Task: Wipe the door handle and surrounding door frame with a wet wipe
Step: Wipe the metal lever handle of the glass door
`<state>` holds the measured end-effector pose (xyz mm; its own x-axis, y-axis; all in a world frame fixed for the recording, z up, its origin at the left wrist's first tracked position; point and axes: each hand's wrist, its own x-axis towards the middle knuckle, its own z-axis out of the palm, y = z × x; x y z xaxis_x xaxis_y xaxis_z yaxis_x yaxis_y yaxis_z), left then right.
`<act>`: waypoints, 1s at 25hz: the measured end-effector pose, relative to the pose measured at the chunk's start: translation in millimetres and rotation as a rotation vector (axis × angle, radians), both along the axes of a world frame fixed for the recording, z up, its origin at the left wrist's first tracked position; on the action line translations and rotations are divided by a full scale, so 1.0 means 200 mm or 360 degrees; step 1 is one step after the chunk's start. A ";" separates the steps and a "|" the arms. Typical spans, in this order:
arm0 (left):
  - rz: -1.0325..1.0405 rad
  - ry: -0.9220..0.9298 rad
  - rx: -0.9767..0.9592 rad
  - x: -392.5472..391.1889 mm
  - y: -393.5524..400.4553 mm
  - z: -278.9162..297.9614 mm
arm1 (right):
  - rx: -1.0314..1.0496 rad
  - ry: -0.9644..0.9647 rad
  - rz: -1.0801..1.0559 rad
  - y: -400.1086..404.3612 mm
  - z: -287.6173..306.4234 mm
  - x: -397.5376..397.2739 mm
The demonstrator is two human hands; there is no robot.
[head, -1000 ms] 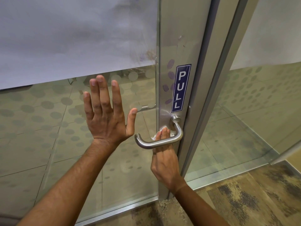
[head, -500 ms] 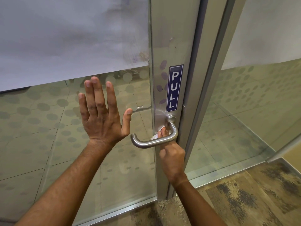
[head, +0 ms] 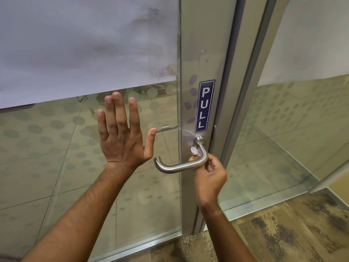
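Wiping the door handle, at its bend below the PULL sticker. My right hand is pinching the wet wipe behind the bar; only a white scrap is showing. My left hand, fingers spread wide and empty, is bracing the glass left of the handle. Next, I judge: the door frame above, needing a flatter wipe. Fingertips hidden behind the bar.

Glass partition is covered above by a frosted grey film band, with rows of frosted dots seen lower down. A second glass panel at right is patterned the same way. Pale tiled floor is seen through the glass. Mottled brown-and-tan carpet is laid on the near side. Soft, even indoor light is cast throughout.
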<state>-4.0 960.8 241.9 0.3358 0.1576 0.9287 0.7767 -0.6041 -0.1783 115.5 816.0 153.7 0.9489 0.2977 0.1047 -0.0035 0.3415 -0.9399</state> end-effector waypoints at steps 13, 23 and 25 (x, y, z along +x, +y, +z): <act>-0.0015 -0.0021 -0.0033 0.01 -0.01 0.01 | -0.0491 -0.1322 -0.0109 -0.08 0.11 0.24; -0.0015 -0.0008 -0.0048 0.00 -0.02 0.02 | -0.0681 -0.1289 -0.0189 -0.13 0.04 0.20; -0.0014 -0.0004 -0.0052 0.00 -0.02 0.02 | -0.0681 -0.1328 -0.0284 -0.12 0.02 0.20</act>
<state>-4.0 956.6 246.7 0.3349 0.1849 0.9239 0.7718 -0.6163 -0.1565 154.9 792.6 158.2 0.6525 0.3257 0.6842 0.7436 -0.1012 -0.6609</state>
